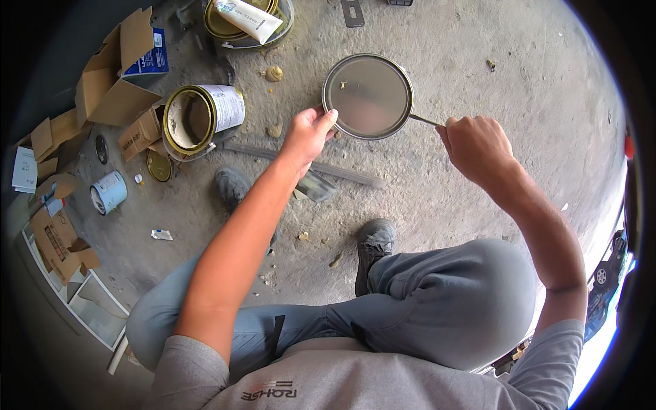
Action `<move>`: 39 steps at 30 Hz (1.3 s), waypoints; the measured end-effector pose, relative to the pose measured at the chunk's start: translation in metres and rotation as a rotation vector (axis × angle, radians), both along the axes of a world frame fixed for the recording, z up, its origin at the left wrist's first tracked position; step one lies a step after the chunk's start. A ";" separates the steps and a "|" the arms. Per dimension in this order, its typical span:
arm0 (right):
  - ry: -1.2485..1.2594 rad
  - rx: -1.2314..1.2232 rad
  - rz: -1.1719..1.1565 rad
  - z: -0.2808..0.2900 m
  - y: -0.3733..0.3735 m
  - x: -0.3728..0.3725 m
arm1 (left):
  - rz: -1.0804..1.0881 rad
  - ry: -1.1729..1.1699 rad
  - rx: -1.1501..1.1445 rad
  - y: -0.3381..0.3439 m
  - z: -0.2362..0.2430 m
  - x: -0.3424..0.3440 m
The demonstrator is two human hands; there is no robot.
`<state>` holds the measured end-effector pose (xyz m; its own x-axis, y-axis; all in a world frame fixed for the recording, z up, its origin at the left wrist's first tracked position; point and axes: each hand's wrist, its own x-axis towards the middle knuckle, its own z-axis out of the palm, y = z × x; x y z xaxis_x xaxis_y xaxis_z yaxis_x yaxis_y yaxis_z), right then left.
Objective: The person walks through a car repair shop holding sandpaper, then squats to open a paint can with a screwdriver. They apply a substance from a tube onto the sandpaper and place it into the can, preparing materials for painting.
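Observation:
A round metal tin [367, 96] with a flat grey lid is in front of me, above the concrete floor. My left hand [311, 137] is closed on the tin's left side, thumb up against its rim. In my right fist [478, 145] is a tool with a thin dark metal shaft [427, 121]; its handle is hidden by my fingers, so its exact kind cannot be made out. The shaft's tip meets the right edge of the tin at the lid's rim. A small light fleck lies on the lid.
Left of the tin lies an opened can [229, 108] with dried brownish paste inside. Beyond it are a tub with a white tube [249, 19] on top and cardboard boxes [123, 75]. A small blue can [109, 192], a loose lid [159, 165] and a long flat bar [307, 164] lie nearer.

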<state>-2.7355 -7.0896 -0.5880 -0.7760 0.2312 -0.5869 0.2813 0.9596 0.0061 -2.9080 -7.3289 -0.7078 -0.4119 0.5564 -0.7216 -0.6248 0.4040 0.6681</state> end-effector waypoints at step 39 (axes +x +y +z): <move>0.020 0.238 0.284 -0.001 0.049 -0.033 | 0.109 0.196 0.132 0.031 0.005 0.026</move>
<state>-2.7681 -7.0408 -0.5894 -0.8394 0.1328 -0.5270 0.0058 0.9718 0.2356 -2.8820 -7.2981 -0.7023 -0.5997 0.5847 -0.5463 -0.5132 0.2428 0.8232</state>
